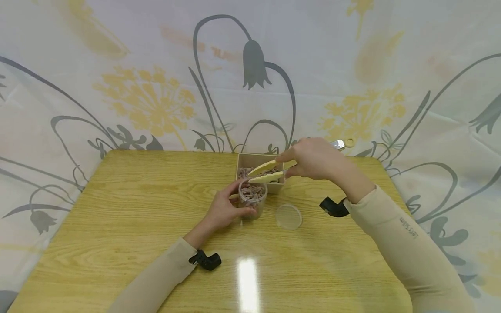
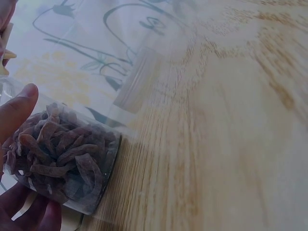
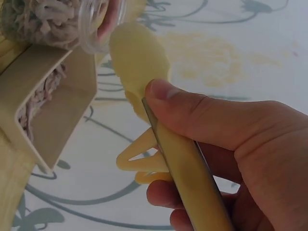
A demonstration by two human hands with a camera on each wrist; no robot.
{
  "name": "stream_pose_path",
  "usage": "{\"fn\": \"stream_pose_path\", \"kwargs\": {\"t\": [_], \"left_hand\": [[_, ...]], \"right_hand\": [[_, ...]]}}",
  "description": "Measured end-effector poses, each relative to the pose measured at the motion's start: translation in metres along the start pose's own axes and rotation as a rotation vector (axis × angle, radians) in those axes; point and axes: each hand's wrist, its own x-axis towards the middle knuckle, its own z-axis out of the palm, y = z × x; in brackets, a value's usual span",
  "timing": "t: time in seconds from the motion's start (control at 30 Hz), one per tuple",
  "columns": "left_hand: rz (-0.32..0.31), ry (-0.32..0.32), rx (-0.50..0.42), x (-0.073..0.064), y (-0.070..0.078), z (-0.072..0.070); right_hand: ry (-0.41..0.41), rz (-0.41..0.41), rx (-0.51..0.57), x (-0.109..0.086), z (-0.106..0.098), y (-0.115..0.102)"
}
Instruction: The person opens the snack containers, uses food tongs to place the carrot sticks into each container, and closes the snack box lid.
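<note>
My left hand [image 1: 225,208] grips a clear plastic jar [image 1: 256,211] around its side, thumb in front. Brownish-purple dried strips [image 2: 67,154] fill much of the jar in the left wrist view. My right hand [image 1: 313,158] holds a pair of tongs [image 3: 185,168] with cream-yellow tips and metal edges, thumb on one arm. The tips [image 1: 266,177] hover at the jar's mouth, spread apart, and I see nothing between them. Right behind the jar stands a beige rectangular box [image 1: 261,158] holding more of the same strips [image 3: 42,98].
A round translucent lid [image 1: 288,217] lies on the wooden table [image 1: 156,187], right of the jar. Behind the table's far edge hangs a flower-patterned cloth [image 1: 219,100]. Black wrist mounts [image 1: 206,261] sit on both sleeves.
</note>
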Motion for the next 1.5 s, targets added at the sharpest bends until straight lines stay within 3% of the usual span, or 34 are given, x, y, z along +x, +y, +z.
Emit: {"fn": "stream_pose_path", "kwargs": {"t": [0.37, 0.67, 0.9, 1.3, 1.5], "left_hand": [[0.009, 0.009, -0.001, 0.002, -0.005, 0.001], [0.022, 0.009, 0.01, 0.0, -0.007, 0.001], [0.024, 0.007, 0.012, 0.0, -0.007, 0.0], [-0.017, -0.007, 0.006, 0.0, -0.005, 0.001], [-0.05, -0.034, -0.01, -0.005, 0.017, -0.002]], "right_hand": [[0.146, 0.062, 0.102, -0.008, 0.027, 0.041], [0.201, 0.263, 0.282, -0.037, 0.066, 0.081], [0.24, 0.372, 0.327, -0.062, 0.105, 0.107], [0.337, 0.467, 0.371, -0.102, 0.148, 0.119], [0.382, 0.544, 0.427, -0.119, 0.164, 0.12]]}}
